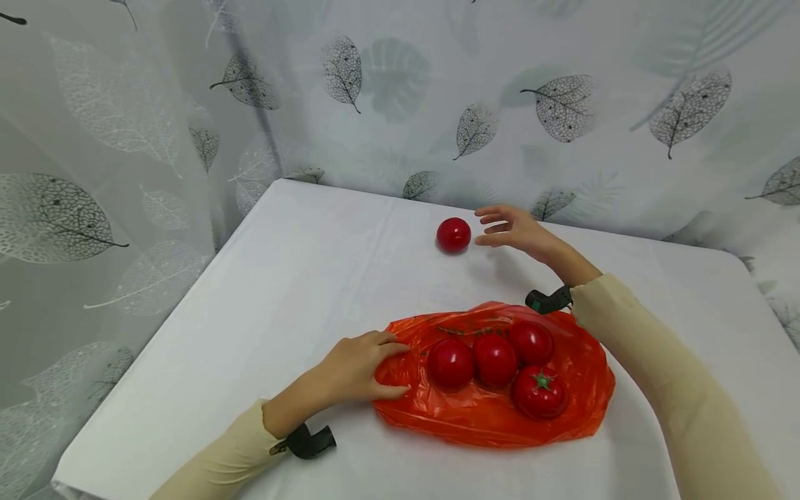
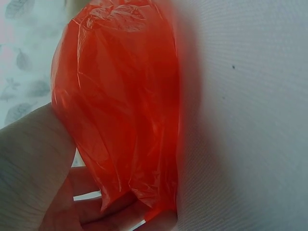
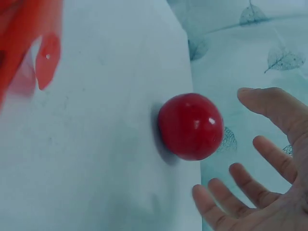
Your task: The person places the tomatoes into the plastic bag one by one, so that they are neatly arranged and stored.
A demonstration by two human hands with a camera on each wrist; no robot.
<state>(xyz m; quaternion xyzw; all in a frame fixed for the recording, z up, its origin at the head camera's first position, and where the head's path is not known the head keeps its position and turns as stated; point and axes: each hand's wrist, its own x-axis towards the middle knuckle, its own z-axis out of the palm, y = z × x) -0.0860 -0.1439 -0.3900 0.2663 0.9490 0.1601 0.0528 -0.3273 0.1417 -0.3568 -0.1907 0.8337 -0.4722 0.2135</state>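
Observation:
My left hand grips the left end of a red plastic bag, thumb and fingers spread apart along its edge. In the left wrist view the crinkled bag fills the space beside the palm, and its film hides part of the fingers. Several red tomatoes lie grouped on the bag; one tomato shows its green stem end. Towards the table's back edge sits a single tomato. Just right of it, my right hand holds nothing, its fingers parted and facing this tomato.
A white cloth covers the table. Behind it and on the left hangs a pale curtain with a leaf print. My right forearm reaches over the bag's right end.

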